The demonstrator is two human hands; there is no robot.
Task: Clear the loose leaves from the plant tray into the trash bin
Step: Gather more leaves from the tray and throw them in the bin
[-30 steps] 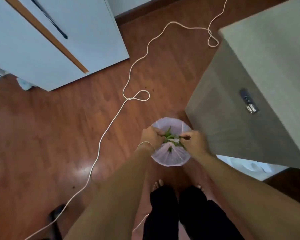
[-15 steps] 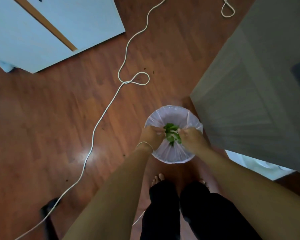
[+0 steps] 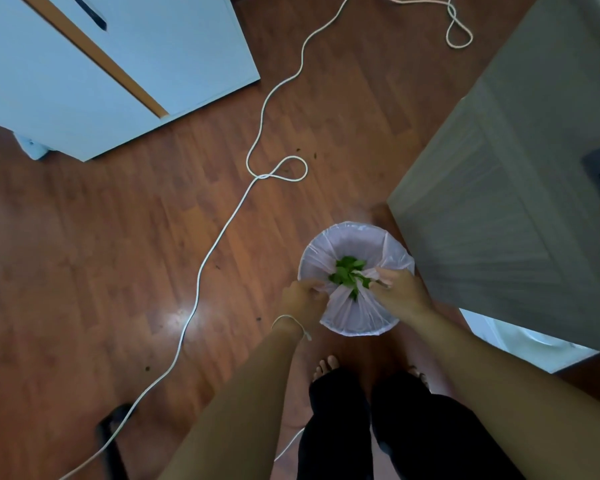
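The leaves (image 3: 347, 274) sit as a green clump over the middle of the bin (image 3: 355, 327), caught on or in a gathered fold of its thin liner (image 3: 350, 306), which is pulled in tight between the two hands. The left hand (image 3: 302, 299) is curled shut on a pinch of that plastic just left of the clump; the right hand (image 3: 397, 289) has thumb and fingers closed narrowly at the clump's right edge, though whether they pinch liner, leaves or both cannot be told. The plant tray is not in view. The step in hand looks to be letting the leaves drop to the bottom. To do it well, ease both pinches apart so the fold opens under the clump, not toward the body, where the near rim is just below the hands and bare feet (image 3: 326, 363) stand close behind. Release slowly: thin film will spring back and may flick light leaves over the rim onto the floor (image 3: 118, 254), where a few dark bits already lie. Beyond the left hand a white cord (image 3: 201, 271) runs across the boards; past the right hand a grey cabinet (image 3: 499, 220) stands almost against the bin.
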